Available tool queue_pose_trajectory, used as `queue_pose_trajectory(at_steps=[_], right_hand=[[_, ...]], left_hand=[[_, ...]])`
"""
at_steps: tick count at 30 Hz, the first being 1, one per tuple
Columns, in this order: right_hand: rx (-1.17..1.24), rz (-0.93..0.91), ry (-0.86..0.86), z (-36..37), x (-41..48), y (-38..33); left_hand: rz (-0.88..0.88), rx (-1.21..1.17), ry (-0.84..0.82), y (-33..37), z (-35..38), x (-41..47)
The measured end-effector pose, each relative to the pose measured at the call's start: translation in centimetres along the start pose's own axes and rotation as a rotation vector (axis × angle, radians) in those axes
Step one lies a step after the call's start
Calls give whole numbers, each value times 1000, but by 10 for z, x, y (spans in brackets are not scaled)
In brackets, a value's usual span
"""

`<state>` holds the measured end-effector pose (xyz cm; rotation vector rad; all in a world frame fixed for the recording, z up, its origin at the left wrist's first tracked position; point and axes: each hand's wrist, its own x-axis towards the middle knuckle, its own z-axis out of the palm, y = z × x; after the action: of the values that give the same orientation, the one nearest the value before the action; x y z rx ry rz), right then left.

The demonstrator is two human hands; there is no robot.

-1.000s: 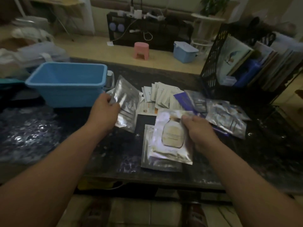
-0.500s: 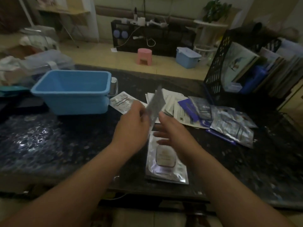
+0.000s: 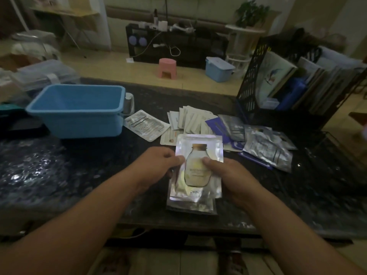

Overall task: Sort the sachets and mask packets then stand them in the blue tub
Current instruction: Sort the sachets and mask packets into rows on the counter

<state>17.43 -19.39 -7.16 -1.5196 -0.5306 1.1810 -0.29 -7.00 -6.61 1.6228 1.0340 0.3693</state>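
A silver mask packet printed with a bottle (image 3: 199,153) is held flat between both hands over a small stack of like packets (image 3: 191,205) near the table's front edge. My left hand (image 3: 158,165) pinches its left edge and my right hand (image 3: 224,173) grips its right side, thumb on top. The blue tub (image 3: 79,114) stands at the left with nothing visible inside. One silver packet (image 3: 146,125) lies beside the tub. Small white sachets (image 3: 190,120) are piled behind, and purple and silver packets (image 3: 264,147) spread to the right.
A black mesh file rack (image 3: 252,84) filled with books and folders stands at the back right. Clear plastic boxes (image 3: 41,74) sit behind the tub. The dark stone table (image 3: 59,175) has its front edge just below my wrists.
My left hand dropped one silver packet beside the tub and brought another, on edge, toward the stack. Now both hands hold a bottle-printed packet flat above the stack.
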Motion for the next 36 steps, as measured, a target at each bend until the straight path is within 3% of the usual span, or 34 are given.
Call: queue_pose_trajectory(at_steps=[7, 10, 14, 19, 24, 29, 36], right_hand=[[-972, -79, 229, -16, 24, 29], [-1223, -87, 286, -13, 35, 31], [-1188, -147, 411, -45, 49, 8], [-1277, -238, 672, -153, 78, -1], [-1194, -79, 623, -184, 85, 15], [-1574, -265, 719, -169, 81, 26], [-1655, -421, 658, -148, 71, 36]], left_hand=[[-55, 327, 86, -28, 25, 16], [-82, 524, 99, -28, 31, 19], [-70, 508, 163, -29, 23, 27], [-68, 300, 240, -40, 4, 44], [-64, 194, 215, -39, 8, 47], [-37, 178, 210, -33, 15, 42], [-19, 162, 211, -36, 13, 35]])
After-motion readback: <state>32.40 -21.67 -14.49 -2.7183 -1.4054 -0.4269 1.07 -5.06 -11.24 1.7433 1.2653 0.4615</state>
